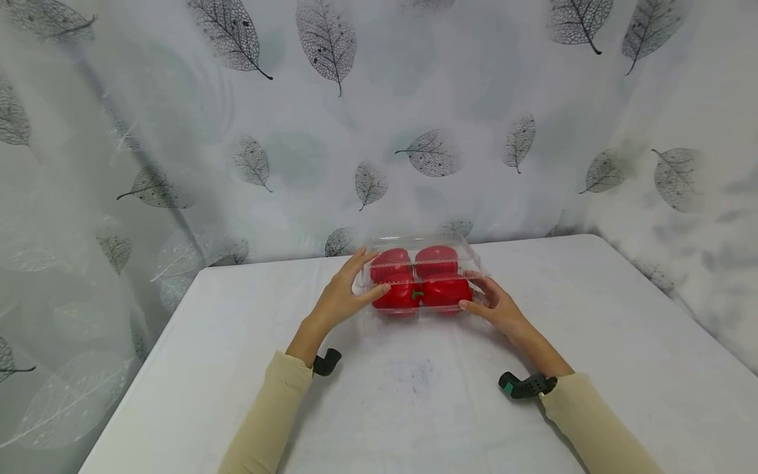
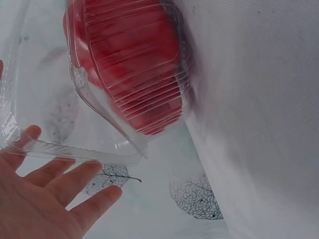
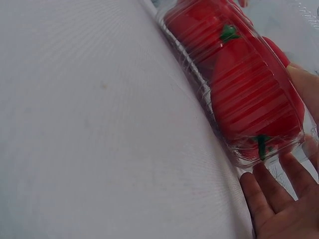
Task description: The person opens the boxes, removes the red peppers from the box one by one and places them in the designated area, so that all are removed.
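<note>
A clear plastic clamshell container (image 3: 244, 162) sits toward the far edge of the table, holding several red bell peppers (image 1: 447, 289) with green stems. Its transparent lid (image 2: 55, 148) stands partly raised, tilted over the peppers. My left hand (image 1: 340, 299) holds the lid at its left side, thumb at the front and fingers spread along the rim. At the right end, my right hand (image 1: 497, 309) grips the container, thumb toward the front corner. In the right wrist view, its fingertips (image 3: 288, 159) lie against the ribbed end wall.
A white cloth covers the table (image 1: 414, 408). Behind and beside it hangs a pale curtain (image 1: 379, 112) printed with dark leaves. Both wrists wear black straps, such as the right strap (image 1: 527, 386), below the hands.
</note>
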The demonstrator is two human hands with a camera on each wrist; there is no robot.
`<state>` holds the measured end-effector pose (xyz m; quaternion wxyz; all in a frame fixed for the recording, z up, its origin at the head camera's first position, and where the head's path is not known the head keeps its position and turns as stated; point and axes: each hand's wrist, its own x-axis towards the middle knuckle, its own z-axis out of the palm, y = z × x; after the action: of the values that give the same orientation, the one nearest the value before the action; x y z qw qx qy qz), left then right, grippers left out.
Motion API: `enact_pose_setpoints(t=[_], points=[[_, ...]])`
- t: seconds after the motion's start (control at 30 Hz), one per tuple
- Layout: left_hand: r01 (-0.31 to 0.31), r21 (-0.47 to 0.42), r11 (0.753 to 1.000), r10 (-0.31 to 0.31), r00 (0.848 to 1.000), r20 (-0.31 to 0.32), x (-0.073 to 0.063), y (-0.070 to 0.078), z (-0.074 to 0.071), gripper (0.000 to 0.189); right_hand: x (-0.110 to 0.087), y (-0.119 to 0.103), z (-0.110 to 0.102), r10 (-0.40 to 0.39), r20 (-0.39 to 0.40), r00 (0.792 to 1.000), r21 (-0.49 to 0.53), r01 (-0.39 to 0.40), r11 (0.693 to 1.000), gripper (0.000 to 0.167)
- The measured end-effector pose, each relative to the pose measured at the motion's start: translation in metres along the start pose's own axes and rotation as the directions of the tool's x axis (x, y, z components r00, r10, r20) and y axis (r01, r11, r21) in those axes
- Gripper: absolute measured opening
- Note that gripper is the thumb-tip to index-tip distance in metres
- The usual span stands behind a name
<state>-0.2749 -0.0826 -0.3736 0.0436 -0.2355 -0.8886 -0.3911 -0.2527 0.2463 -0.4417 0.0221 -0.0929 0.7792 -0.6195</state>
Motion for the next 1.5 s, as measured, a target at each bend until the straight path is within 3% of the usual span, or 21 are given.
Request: enact_pose_setpoints(t=[0.83, 1.5], points=[[-0.018, -0.008, 1.0, 0.018, 1.0, -0.009, 0.0, -0.003, 0.001, 0.077, -0.003, 0.005, 0.001, -0.047, -0.002, 0.999, -0.039, 0.047, 0.998, 0.07], [0.07, -0.026, 0.997, -0.069, 0.997, 0.026, -0.002, -0.011, -0.002, 0.09, -0.002, 0.008, 0.001, -0.081, 0.012, 0.997, -0.041, 0.081, 0.996, 0.072]])
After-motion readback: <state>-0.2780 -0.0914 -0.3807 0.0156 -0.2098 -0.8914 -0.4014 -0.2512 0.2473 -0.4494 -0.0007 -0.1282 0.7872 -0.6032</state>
